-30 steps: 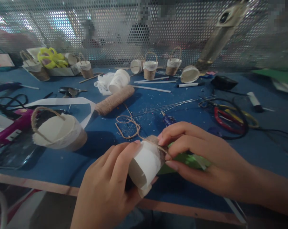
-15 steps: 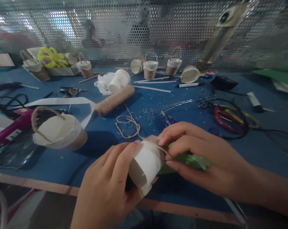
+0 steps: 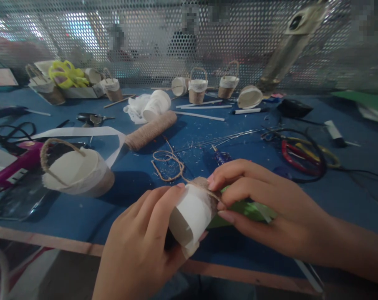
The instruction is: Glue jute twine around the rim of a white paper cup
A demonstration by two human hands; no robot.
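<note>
My left hand [image 3: 145, 233] is wrapped round a white paper cup [image 3: 193, 208], which lies tilted with its open mouth toward me. Brown twine covers the cup's far end. My right hand [image 3: 264, 208] pinches the twine [image 3: 211, 193] against that wrapped end, thumb and fingers close together. From the cup the strand runs back in loose loops [image 3: 168, 166] on the table toward a roll of twine [image 3: 151, 130]. Something green [image 3: 239, 212] lies on the table partly behind my right hand.
A finished-looking small bucket with a twine handle [image 3: 79, 171] stands left, beside a purple glue gun [image 3: 16, 164]. Several similar buckets line the perforated metal screen [image 3: 145, 41]. Red-handled pliers [image 3: 301, 158] and cables lie right. The table's edge [image 3: 51, 241] runs close in front.
Almost nothing differs. Both hands keep the same hold on the cup and the twine, and the things on the table stay where they were.
</note>
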